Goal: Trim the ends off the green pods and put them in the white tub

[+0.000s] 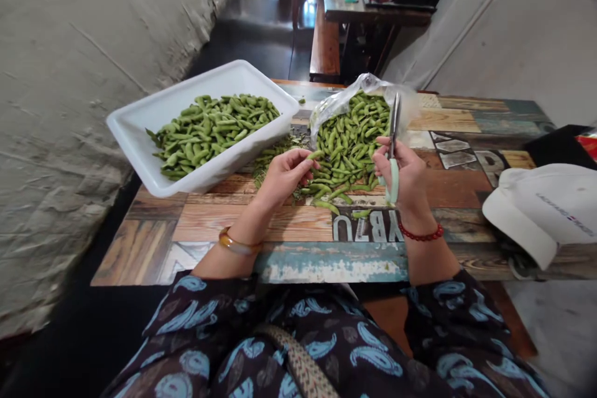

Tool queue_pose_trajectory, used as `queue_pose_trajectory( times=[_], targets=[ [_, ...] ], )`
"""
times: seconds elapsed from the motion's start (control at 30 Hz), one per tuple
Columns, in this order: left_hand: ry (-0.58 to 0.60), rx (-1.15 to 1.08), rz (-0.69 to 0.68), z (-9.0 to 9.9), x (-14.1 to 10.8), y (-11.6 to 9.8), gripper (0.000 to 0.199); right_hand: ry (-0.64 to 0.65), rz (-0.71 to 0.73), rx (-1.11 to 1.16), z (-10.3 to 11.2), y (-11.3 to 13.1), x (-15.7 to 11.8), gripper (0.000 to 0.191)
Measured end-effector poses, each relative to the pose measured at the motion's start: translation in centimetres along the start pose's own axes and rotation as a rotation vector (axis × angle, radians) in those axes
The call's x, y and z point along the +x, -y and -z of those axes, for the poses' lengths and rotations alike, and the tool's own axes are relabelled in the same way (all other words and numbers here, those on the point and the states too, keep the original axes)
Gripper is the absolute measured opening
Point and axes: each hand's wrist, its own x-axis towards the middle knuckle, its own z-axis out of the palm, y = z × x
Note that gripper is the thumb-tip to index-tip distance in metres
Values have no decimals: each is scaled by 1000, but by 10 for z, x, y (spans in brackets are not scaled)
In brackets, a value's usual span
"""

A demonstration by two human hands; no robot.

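Between the thumb and fingers of my left hand [290, 173] is a green edamame pod [316, 155]. My right hand [405, 175] grips a pair of scissors [394, 127] with pale green handles, its blades pointing up and away from me. Behind and between my hands, a heap of edamame pods [349, 137] spills from a clear plastic bag [333, 102] onto the table. To the left stands a white plastic tub [186, 93], tilted, with many pods [214, 127] in it. Small green trimmings [265, 165] lie between the tub and the heap.
The patterned wood table [298, 224] carries a white cap [541, 211] at its right, beside a dark box [555, 149]. A rough wall [116, 25] runs along the left. Beyond are a bench [325, 43] and another table [345, 3] with various items.
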Motion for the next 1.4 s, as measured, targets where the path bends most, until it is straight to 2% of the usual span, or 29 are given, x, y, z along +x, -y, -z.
queue_pose_trajectory(
  times=[0.07, 0.13, 0.3, 0.33, 0.43, 0.53, 0.6, 0.67, 0.73, 0.83, 0.9, 1.07, 1.13, 1.27, 1.33, 1.4],
  targets=[
    [73, 72, -27, -1, -1, 0, 24, 7, -9, -28, 1, 3, -1, 39],
    [143, 245, -95, -3, -2, -1, 21, 1, -15, -48, 2, 6, -2, 37],
    [147, 688, -375, -10, -12, -8, 25, 4, -6, -87, 2, 10, -3, 36],
    [190, 759, -405, -14, -16, -10, 25, 6, -8, -93, 2, 11, -3, 36],
    [416, 931, -539, -37, -33, -10, 30, 7, -26, -94, 0, 13, -5, 36],
    [586, 1000, -726, -66, -47, 0, 38, 4, -18, -100, -2, 15, -7, 36],
    [674, 1017, -780, -79, -52, 9, 42, 10, -25, -105, -2, 16, -6, 37],
    [729, 1032, -778, -82, -53, 17, 44, 19, -28, -88, 0, 16, -4, 38],
    [710, 1071, -740, -78, -48, 21, 48, -11, 8, -86, 5, 15, 0, 38],
    [544, 1201, -595, -70, -36, 18, 44, -108, 40, -84, 14, 13, 7, 38],
    [455, 1251, -553, -72, -31, 12, 40, -150, 33, -64, 18, 14, 9, 39],
    [529, 1273, -696, -95, -15, 8, 37, -143, 35, -25, 16, 17, 7, 39],
    [479, 1303, -666, -97, -4, 11, 38, -120, 56, -13, 14, 15, 7, 39],
    [448, 1256, -623, -79, 10, 14, 35, -126, 66, 13, 13, 11, 9, 39],
    [442, 1152, -643, -66, 9, 14, 32, -139, 72, 26, 13, 10, 10, 38],
    [370, 1012, -626, -54, 6, 12, 28, -132, 81, 32, 12, 10, 10, 38]
  ],
)
